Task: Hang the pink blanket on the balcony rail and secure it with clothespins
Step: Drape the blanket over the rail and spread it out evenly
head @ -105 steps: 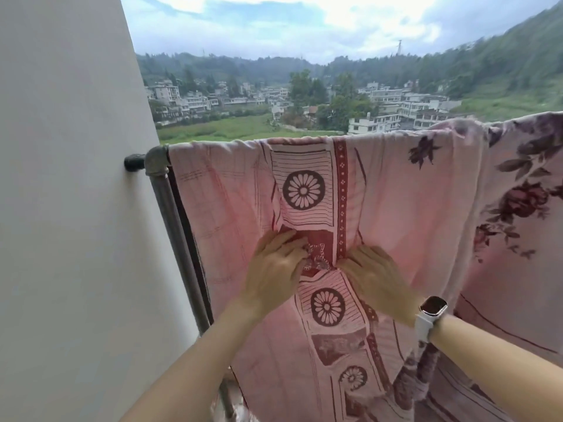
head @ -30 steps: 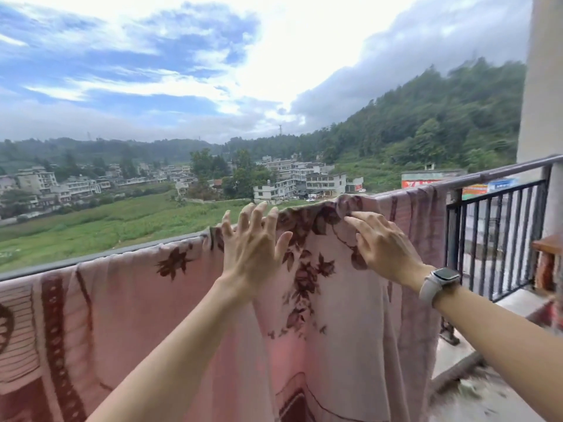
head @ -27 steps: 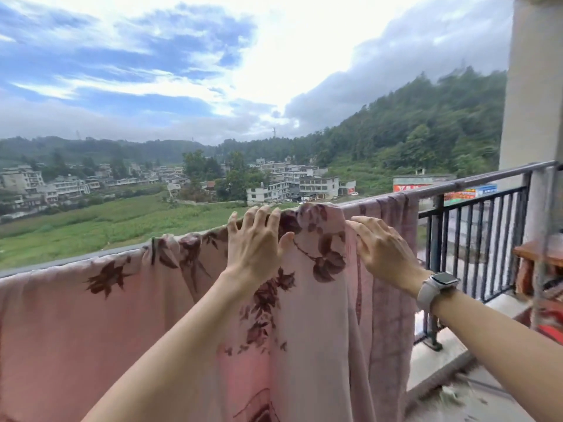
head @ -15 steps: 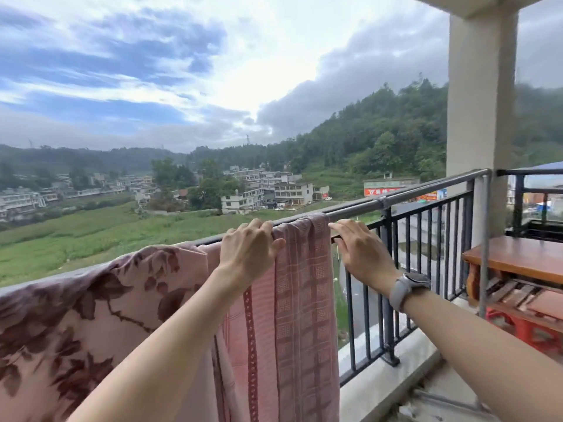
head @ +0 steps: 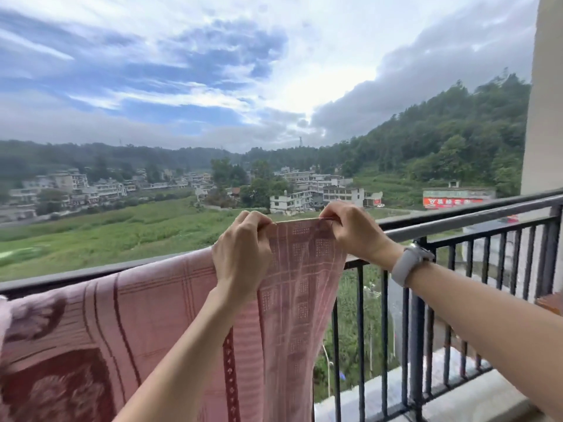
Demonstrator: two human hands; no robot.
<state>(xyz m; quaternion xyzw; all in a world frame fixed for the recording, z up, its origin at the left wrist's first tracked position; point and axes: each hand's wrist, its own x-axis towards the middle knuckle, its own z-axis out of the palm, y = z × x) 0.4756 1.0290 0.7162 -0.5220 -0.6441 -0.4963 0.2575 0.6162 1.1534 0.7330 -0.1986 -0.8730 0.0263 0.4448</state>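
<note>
The pink blanket (head: 158, 312), woven with dark red lines and flower patterns, hangs over the dark metal balcony rail (head: 463, 219) from the left edge to the middle of the view. My left hand (head: 242, 254) and my right hand (head: 350, 231) pinch the blanket's right end along its top edge. They hold that end stretched flat and lifted a little above the rail. A pale watch sits on my right wrist. I see no clothespins.
Bare rail and black vertical bars (head: 457, 300) run on to the right as far as a pale pillar (head: 545, 95). A brown wooden corner (head: 553, 303) shows at the right edge. Below the bars lies a concrete ledge (head: 457, 397). Fields and houses lie beyond.
I have worked rightward along the rail from the wall end to the blanket's right end. Both hands went from resting on the cloth and rail to pinching the end edge and lifting it.
</note>
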